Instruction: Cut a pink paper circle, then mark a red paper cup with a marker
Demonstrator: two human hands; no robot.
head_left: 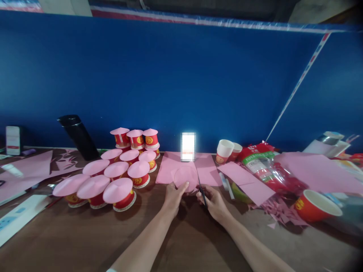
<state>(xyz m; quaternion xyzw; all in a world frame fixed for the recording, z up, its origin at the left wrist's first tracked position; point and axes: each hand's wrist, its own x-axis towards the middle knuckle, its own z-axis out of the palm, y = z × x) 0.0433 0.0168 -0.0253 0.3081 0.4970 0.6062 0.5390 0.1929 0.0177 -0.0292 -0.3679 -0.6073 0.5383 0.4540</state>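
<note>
A round piece of pink paper [185, 178] is held up in front of me by my left hand [176, 194], thumb on top and fingers beneath. My right hand [212, 202] grips dark-handled scissors [201, 189], whose blades point away from me beside the paper's right edge. I cannot tell whether the blades touch the paper. Behind both hands lie pink sheets [167, 168] on the brown table [181, 241]. To the left stand several red paper cups with pink cone-shaped paper tops [118, 192], set in rows.
A lit phone [188, 146] stands against the blue partition [176, 75]. White-rimmed paper cups [226, 146], a red plastic packet [259, 162], pink scraps [279, 211] and a tipped red cup [316, 207] lie right. At left are a black bottle [78, 136] and a white box [21, 215].
</note>
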